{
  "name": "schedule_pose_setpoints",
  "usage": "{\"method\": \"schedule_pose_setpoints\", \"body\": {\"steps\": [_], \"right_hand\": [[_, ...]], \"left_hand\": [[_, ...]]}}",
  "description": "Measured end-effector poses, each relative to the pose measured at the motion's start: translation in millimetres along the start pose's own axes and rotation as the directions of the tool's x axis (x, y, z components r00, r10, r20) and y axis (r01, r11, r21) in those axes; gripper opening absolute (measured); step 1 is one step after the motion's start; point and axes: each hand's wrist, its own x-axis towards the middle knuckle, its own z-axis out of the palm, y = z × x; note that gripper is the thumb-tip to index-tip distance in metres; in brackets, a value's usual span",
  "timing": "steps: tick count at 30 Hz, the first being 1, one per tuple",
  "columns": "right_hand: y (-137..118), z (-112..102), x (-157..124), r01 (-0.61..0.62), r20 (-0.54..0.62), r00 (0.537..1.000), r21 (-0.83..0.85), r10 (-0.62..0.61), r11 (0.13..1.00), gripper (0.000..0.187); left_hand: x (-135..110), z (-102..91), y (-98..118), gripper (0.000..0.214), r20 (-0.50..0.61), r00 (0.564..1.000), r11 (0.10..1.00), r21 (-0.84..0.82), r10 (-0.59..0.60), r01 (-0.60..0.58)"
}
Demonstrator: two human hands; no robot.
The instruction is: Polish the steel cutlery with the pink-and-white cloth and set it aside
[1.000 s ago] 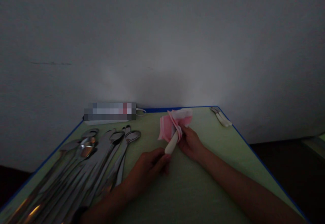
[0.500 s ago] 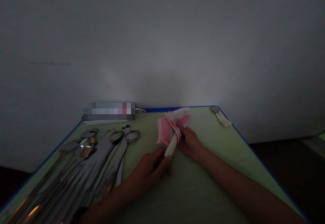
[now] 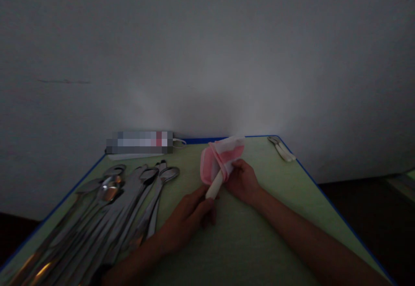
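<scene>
One white handle slanting far-right, left hand pinching it, right hand clutching cloth

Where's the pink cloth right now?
In the head view, the pink cloth is near the far edge of the table, bunched around a white handle and gripped by the right hand. The spoons lie to its left.

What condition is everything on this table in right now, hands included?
left hand, closed on the utensil's handle end.
right hand, gripping the pink cloth.
white-handled utensil, tilted, far end wrapped in cloth.
pink cloth, bunched around the utensil.
metal spoons, lying in a loose pile.
two white-handled pieces, lying side by side at the far corner.
</scene>
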Motion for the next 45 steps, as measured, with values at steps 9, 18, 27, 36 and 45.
{"method": "schedule_pose_setpoints", "body": {"steps": [9,18,27,36,45], "right_hand": [[5.8,-12.5,7.9,0.084,-0.056,0.995,-0.026,-0.085,0.996,0.015],[2.6,-13.1,5.5,0.073,-0.034,0.997,0.030,-0.072,0.997,0.018],[-2.7,-8.7,-3.2,-0.052,0.013,0.999,-0.036,0.052,0.998,0.016],[5.4,-7.8,-2.6,0.059,0.061,0.997,-0.186,-0.049,0.981,0.023],[7.5,-11.9,1.7,0.082,-0.100,0.990,-0.145,-0.097,0.986,0.022]], "left_hand": [[4.1,3.2,-1.7,0.034,-0.184,0.980,0.997,-0.022,-0.075,0.072],[6.1,0.2,-1.2,0.036,-0.272,0.956,0.994,-0.015,-0.112,0.112],[4.6,1.0,1.3,0.030,-0.171,0.985,0.970,0.235,-0.023,0.064],[1.7,5.3,-9.5,0.019,-0.005,0.995,0.886,0.456,0.098,-0.085],[1.1,4.8,-6.2,0.022,0.046,0.997,0.842,0.533,0.069,-0.083]]}}
